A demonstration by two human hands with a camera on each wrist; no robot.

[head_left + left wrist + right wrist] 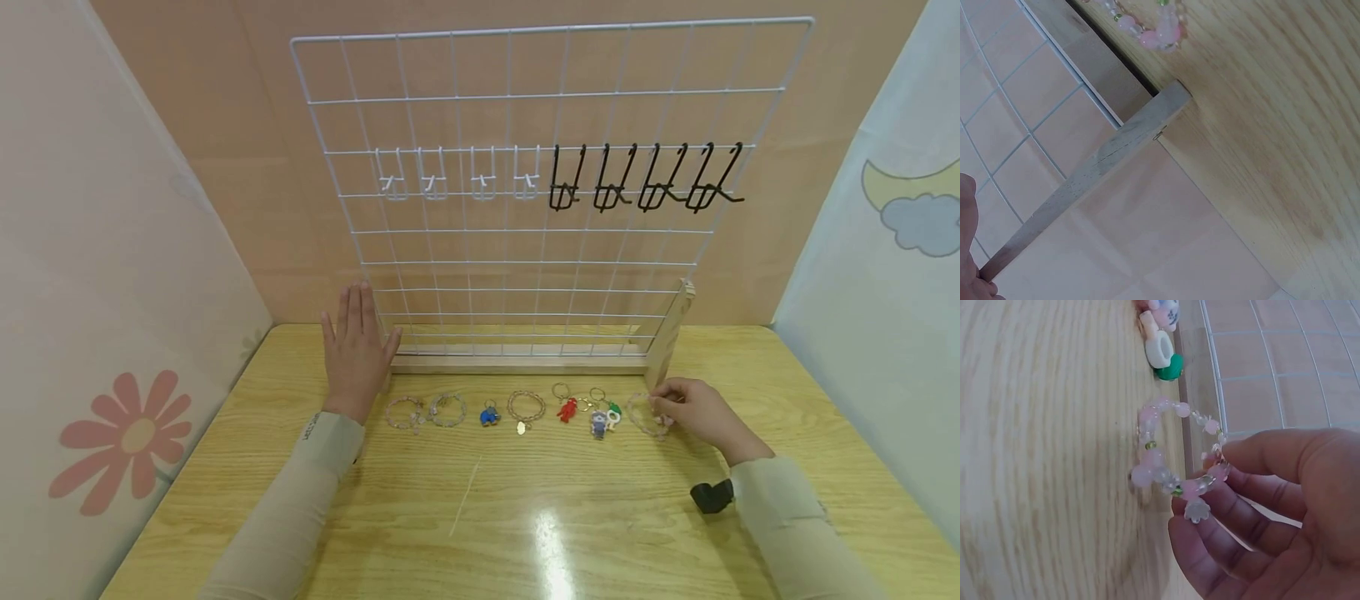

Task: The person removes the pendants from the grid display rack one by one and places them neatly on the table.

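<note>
My right hand (701, 414) pinches a pink and clear beaded bracelet (1152, 456) between thumb and fingers. In the right wrist view the bracelet stands raised at an angle, with a pale flower-shaped charm (1197, 511) hanging by the fingers. My left hand (356, 358) lies against the left wooden post (1097, 165) of a white wire grid rack (510, 231), its fingers straight and pointing up. Only part of that hand shows at the edge of the left wrist view. Nearest to it on the table is another pink beaded bracelet (393, 423).
A row on the wooden table (420, 517) also holds a pale bracelet (448, 423), a blue charm (489, 415), a brownish bracelet (527, 417), a red figure keychain (567, 409) and a greyish-purple figure (598, 425). White hooks (431, 183) and black hooks (611, 187) hang on the grid.
</note>
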